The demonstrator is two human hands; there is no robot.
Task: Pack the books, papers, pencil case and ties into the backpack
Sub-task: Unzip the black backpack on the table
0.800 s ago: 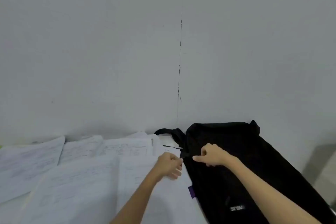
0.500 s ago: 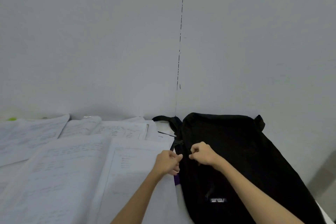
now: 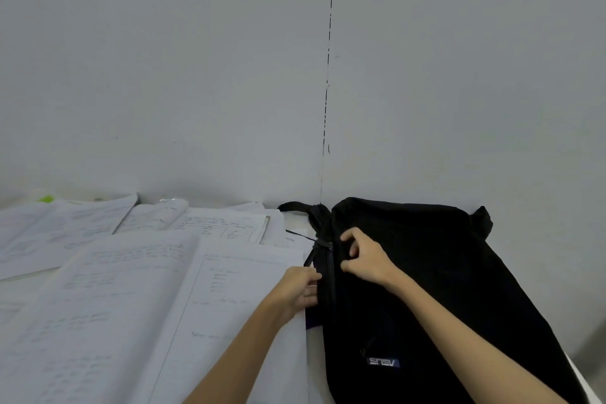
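A black backpack (image 3: 436, 279) lies flat on the table at the right, its top toward the wall and a small logo patch near me. My left hand (image 3: 300, 289) grips the bag's left edge beside the zipper line. My right hand (image 3: 364, 256) pinches the bag's fabric just right of the zipper pulls (image 3: 328, 244). White papers (image 3: 131, 305) with handwriting and an open book (image 3: 210, 223) cover the table to the left of the bag. No pencil case or ties are in view.
A plain grey wall (image 3: 229, 75) stands right behind the table. The bag's strap (image 3: 295, 207) loops out at its top left. Something small and lime green (image 3: 46, 198) peeks out at the far left by the wall.
The view has tilted down, showing more of the papers. My left hand slid down the bag's left edge toward me; my right hand stayed at the zipper area and spread apart from the left.
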